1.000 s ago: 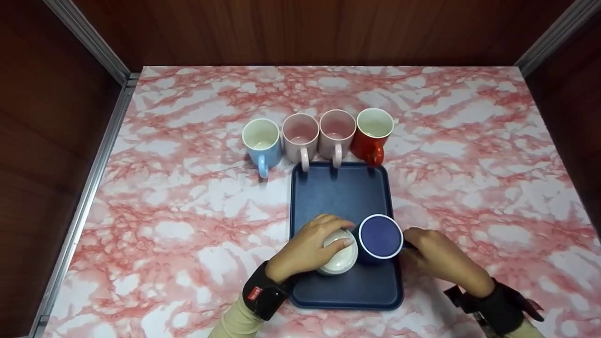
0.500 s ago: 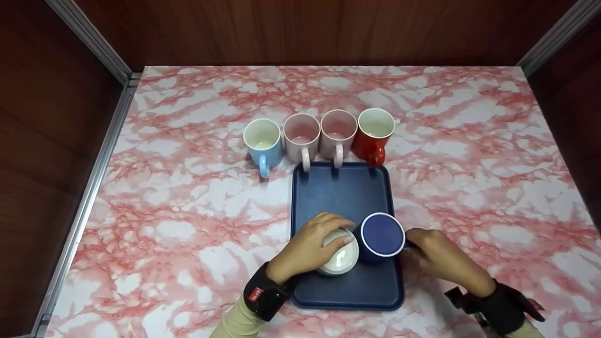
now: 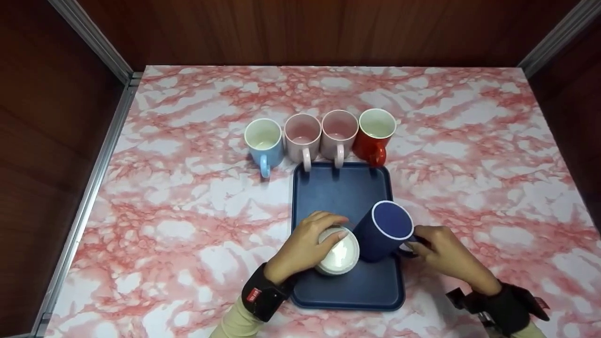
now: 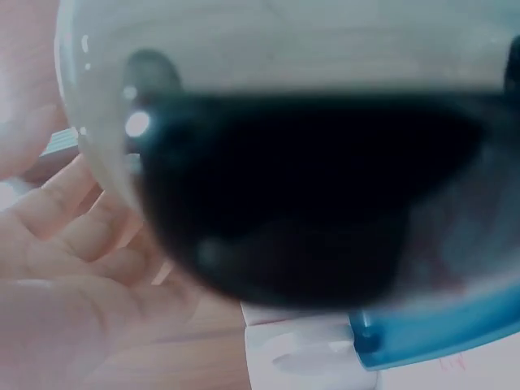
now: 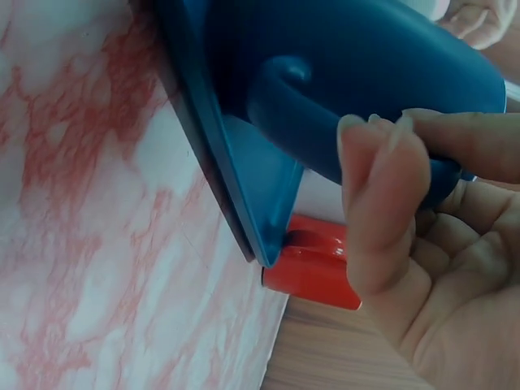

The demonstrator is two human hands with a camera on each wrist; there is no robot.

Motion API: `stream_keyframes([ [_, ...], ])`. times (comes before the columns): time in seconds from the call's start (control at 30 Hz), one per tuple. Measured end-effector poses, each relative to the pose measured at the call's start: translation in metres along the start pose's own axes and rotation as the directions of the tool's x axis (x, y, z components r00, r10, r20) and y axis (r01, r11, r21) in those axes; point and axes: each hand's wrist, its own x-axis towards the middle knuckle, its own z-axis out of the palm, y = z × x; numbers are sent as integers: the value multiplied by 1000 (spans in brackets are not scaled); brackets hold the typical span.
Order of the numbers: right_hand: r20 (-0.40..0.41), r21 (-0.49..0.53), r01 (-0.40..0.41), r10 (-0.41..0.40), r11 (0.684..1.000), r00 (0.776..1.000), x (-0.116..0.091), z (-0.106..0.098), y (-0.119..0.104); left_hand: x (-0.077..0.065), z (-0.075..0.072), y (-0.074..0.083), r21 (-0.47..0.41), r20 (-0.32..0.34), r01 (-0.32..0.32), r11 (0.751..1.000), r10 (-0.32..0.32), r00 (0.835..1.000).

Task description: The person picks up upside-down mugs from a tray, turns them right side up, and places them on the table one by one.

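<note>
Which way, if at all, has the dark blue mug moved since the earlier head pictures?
Yes: judged against the tray, the dark blue mug has its white-edged end shifted right and up the picture, with more of its side showing.

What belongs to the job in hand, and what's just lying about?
Apparently in the job: white cup, held by left hand; dark blue mug, handle held by right hand; blue tray beneath.

Apparently idle: light blue mug, left pink mug, right pink mug, red mug.
</note>
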Motion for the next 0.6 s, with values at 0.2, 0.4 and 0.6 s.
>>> stream_keyframes([
  [0.2,46,152,-160,154,975,987,-1,-11,-3,-2,-3,-2,-34,-59,25,999,-27,998],
  [0.4,64,267,-263,255,927,965,-1,-17,-5,-2,-3,0,-61,-67,37,997,-41,997],
  [0.6,60,341,-368,370,865,927,2,-22,-13,-1,-3,2,-89,-74,18,996,-24,997],
])
